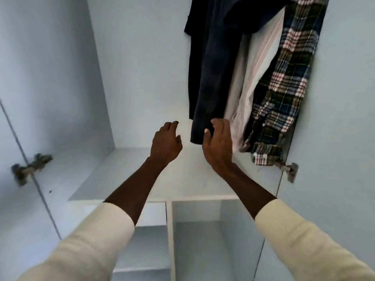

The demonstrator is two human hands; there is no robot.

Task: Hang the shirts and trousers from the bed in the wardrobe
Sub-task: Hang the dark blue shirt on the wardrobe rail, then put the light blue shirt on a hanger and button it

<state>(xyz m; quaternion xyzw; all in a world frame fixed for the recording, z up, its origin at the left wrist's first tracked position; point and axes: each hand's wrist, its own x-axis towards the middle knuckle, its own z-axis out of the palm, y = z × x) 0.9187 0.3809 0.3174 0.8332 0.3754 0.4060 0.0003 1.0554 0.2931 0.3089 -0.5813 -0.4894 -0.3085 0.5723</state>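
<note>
Trousers [211, 63]: dark navy, hanging inside the wardrobe [142, 67] toward its right side, long axis straight up and down, hems pointing at the shelf below.
Right hand [218, 144]: raised at the lower end of the trouser leg, fingers loosely spread and slack, thumb tip against the dark cloth; gripping nothing that I can see.
Left hand [166, 144]: just left of the trousers and clear of them, wrist bent up, fingers loosely curled, holding nothing.
Arms: both stretched forward and up into the wardrobe, roughly parallel, cream sleeves [91, 240] pushed back to mid-forearm.
Striped shirt [261, 63]: pale with fine pinkish stripes, hanging just right of the trousers and touching them, long axis vertical, tail down beside the right hand.
Plaid shirt [284, 98]: dark checks with red and white, rightmost garment, hanging against the right wall of the wardrobe, hem lowest of the three.
Shelf [129, 175]: flat white board under the clothes, spanning the hanging space; the hems hang above it.
Lower compartments [203, 230]: open white cubbies beneath the shelf, split by an upright divider.
Door hinges [30, 167]: metal, one at the left edge, another [289, 169] at the right just below the plaid hem.
</note>
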